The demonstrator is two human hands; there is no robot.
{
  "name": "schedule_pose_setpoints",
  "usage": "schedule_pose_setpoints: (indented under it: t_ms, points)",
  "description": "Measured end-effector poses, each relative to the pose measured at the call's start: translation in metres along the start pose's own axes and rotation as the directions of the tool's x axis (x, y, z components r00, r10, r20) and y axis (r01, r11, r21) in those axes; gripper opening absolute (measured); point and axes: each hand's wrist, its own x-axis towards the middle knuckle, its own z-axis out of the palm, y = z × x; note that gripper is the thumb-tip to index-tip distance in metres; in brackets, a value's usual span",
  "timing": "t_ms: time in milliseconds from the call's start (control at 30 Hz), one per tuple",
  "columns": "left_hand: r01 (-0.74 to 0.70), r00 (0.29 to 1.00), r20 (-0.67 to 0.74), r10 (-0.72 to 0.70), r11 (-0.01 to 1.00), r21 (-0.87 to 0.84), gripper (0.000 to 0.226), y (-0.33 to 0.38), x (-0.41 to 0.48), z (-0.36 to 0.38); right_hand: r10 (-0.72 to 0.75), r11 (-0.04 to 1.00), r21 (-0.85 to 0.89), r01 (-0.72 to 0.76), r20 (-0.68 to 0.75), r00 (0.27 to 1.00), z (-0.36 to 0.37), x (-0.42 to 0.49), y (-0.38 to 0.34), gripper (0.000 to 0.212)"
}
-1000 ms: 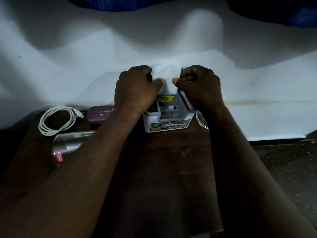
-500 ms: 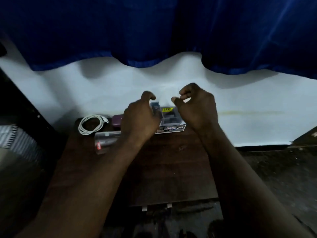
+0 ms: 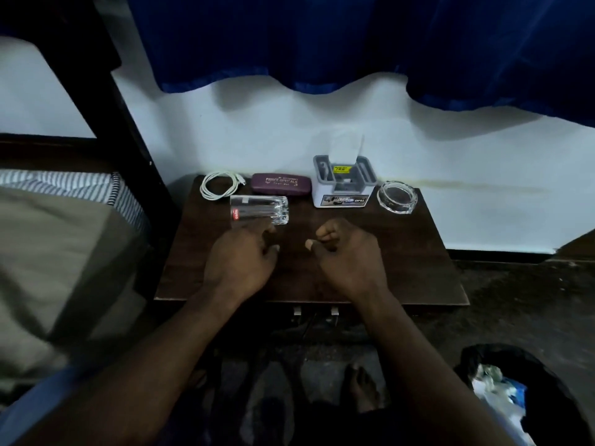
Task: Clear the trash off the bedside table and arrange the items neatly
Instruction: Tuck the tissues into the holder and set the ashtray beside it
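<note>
On the dark wooden bedside table [image 3: 418, 252] a clear glass tumbler [image 3: 259, 210] lies on its side. Behind it sit a coiled white cable [image 3: 219, 185] and a purple spectacle case [image 3: 281, 184]. A white and grey organiser box [image 3: 343, 185] with white tissue standing in it is at the back middle, and a glass ashtray [image 3: 397, 197] is to its right. My left hand [image 3: 240, 259] hovers just in front of the tumbler, fingers loosely curled, holding nothing. My right hand [image 3: 349, 252] is curled into a fist over the table's middle, with nothing seen in it.
A bed [image 3: 58, 239] with a striped sheet and dark frame stands close on the left. A black bin bag [image 3: 515, 391] with trash sits on the floor at lower right. A white wall and blue curtain [image 3: 322, 37] are behind the table. My bare feet are below.
Both hands let go of the white tissue at the organiser box and drew back toward me over the table. The view pulled back and now shows the whole table, bed and bin bag.
</note>
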Motion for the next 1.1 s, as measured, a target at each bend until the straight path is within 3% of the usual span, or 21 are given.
schedule_pose_setpoints:
  t_ms: [133,233,367,467,533,700,933,1100]
  points:
    - [0.036,0.999,0.023,-0.036,0.999,-0.011,0.025,-0.024,0.009,-0.009,-0.034,0.999,-0.032,0.038,0.107,0.994,0.015,0.009,-0.003,0.022]
    - [-0.036,0.999,0.015,0.035,0.999,0.022,0.023,-0.026,0.032,-0.01,-0.036,0.996,-0.069,0.048,0.166,0.985,0.023,0.028,-0.005,0.023]
    - [-0.175,0.984,0.064,0.164,0.949,0.263,0.033,-0.015,0.063,0.002,-0.062,0.992,-0.098,0.082,0.195,0.979,0.03,0.053,-0.002,0.023]
    - [-0.198,0.978,0.009,0.206,0.927,0.32,0.033,-0.007,0.073,0.01,-0.052,0.991,-0.11,0.072,0.175,0.983,0.029,0.066,0.009,0.023]
    - [-0.236,0.969,0.001,0.246,0.928,0.289,0.032,0.001,0.077,0.016,-0.019,0.991,-0.126,0.04,0.16,0.987,0.022,0.074,0.019,0.023]
    - [-0.346,0.933,0.159,0.324,0.928,0.137,0.044,0.038,0.091,0.053,0.081,0.99,-0.123,-0.064,0.137,0.987,0.002,0.092,0.05,0.02]
    - [-0.25,0.941,0.205,0.269,0.961,-0.116,0.059,0.076,0.099,0.107,0.277,0.961,0.012,-0.277,-0.018,0.961,-0.024,0.107,0.106,0.012]
    - [-0.238,0.926,0.256,0.277,0.956,-0.173,0.067,0.096,0.097,0.134,0.281,0.956,-0.08,-0.282,-0.032,0.959,-0.025,0.112,0.133,0.018]
